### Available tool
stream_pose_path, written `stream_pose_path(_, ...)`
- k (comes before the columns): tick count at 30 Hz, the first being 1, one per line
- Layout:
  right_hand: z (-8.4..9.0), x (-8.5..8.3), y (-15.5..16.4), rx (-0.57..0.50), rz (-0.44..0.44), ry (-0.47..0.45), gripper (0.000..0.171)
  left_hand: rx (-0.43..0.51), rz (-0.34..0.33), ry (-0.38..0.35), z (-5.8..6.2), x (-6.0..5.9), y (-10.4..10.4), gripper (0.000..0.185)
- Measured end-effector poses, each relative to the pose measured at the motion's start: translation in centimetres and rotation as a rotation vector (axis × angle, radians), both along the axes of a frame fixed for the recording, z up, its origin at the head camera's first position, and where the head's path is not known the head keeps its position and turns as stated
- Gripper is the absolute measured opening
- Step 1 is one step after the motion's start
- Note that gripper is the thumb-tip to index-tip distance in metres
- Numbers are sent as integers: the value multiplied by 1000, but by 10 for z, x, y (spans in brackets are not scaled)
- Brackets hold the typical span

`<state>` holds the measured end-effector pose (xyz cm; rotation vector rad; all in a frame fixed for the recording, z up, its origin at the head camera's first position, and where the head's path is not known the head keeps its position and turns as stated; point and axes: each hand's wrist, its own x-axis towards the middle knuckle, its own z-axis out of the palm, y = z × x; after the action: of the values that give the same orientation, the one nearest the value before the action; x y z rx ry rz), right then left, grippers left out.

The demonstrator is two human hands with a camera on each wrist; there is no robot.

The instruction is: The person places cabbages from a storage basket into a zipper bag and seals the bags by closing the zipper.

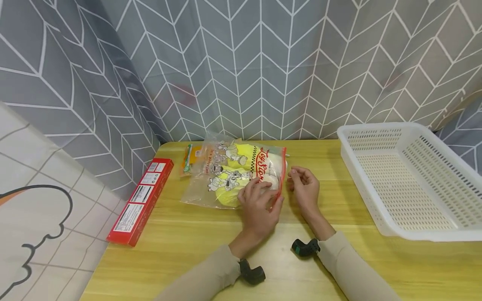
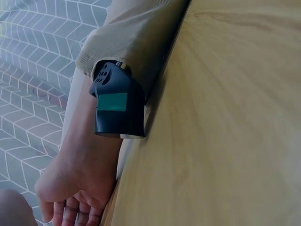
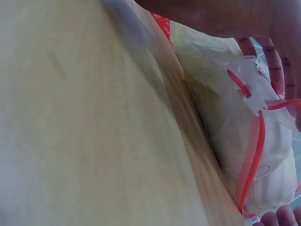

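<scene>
**Inspection: zip bag at the table's far centre, both hands at its red seal edge**

Your clear printed zip bag (image 1: pixel 235 173) lies flat on the wooden table (image 1: pixel 196 251), near the back edge by the curtain (image 1: pixel 263 62). Yellow and pale soft contents fill it; what they are cannot be told.

Your left hand (image 1: pixel 260 207) rests on the bag's near right part, fingers spread and lightly bent over the plastic, with the thumb at the red seal strip (image 3: pixel 254 155). Your right hand (image 1: pixel 304 187) sits just beside the bag's right edge, fingers curled together as if pinching; whether they hold the seal or its slider cannot be told from the head view. The right wrist view shows fingertips at a small clear tab on the strip.

Judgement on handling: the bag looks light, limp and slippery, and its contents will shift. Hold it by the stiffer seal strip, not the loose film, and steady the body with a flat palm.

Also noted: a red box (image 1: pixel 141 200) to the left, a small orange packet (image 1: pixel 190 159) behind the bag, a white basket (image 1: pixel 410 179) to the right.
</scene>
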<state>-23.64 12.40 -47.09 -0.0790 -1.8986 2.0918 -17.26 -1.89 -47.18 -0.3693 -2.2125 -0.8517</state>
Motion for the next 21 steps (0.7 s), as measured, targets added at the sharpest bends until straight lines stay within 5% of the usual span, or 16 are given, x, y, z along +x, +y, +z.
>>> stream_pose_path(6,-1,1,2,31,10,1,28,-12,-46,67,6,0,-4,12)
stream_pose_path(12,-3,0,4,42,10,3,29,-83,-91,143,18,-12,-27,12)
stream_pose_path(21,-4,2,3,47,15,5,27,-269,-160,-61,37,-35,-100,41)
